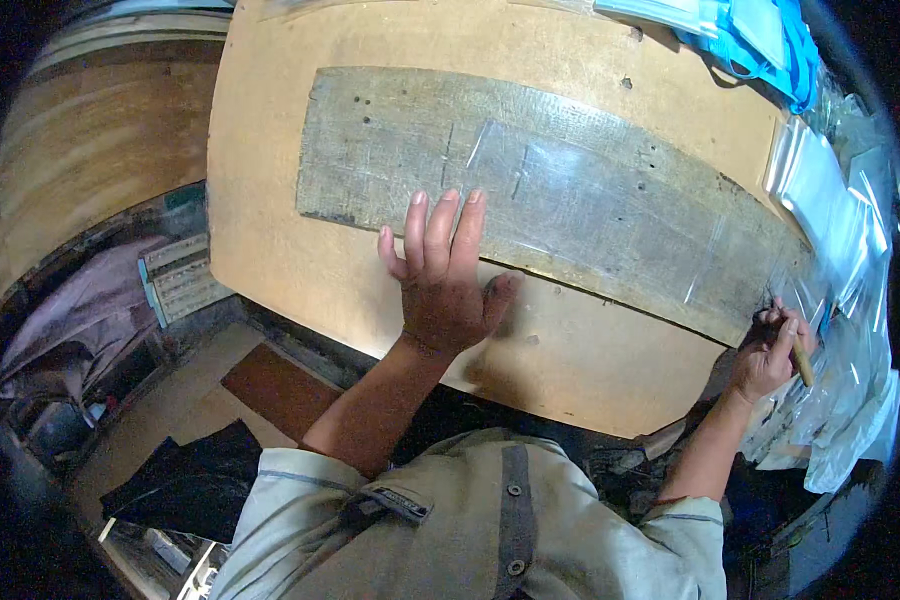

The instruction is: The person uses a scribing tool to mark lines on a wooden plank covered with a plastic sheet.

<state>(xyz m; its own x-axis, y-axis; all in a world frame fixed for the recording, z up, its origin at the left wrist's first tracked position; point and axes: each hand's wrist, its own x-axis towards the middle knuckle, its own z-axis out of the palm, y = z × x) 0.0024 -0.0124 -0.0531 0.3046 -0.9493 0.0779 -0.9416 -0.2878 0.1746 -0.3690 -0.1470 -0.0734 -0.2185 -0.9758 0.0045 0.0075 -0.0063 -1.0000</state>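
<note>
A long, worn grey board [390,140] lies across the tan tabletop. On it rests a clear plastic sheet [600,200], seen mainly by its glare and thin edges. My left hand [445,275] has its fingers stretched out, with the fingertips over the board's near edge by the sheet's left end. At the board's right end, my right hand [770,360] is closed around a slim tool with a wooden handle [802,362]. The handle points back toward me; the working end is too small and dark to make out.
Clear plastic sheets and bags [830,210] are heaped along the table's right edge. Blue packaging [770,45] lies at the far right corner. Below the table on the left are a black cloth [190,480] and a brown mat [280,390].
</note>
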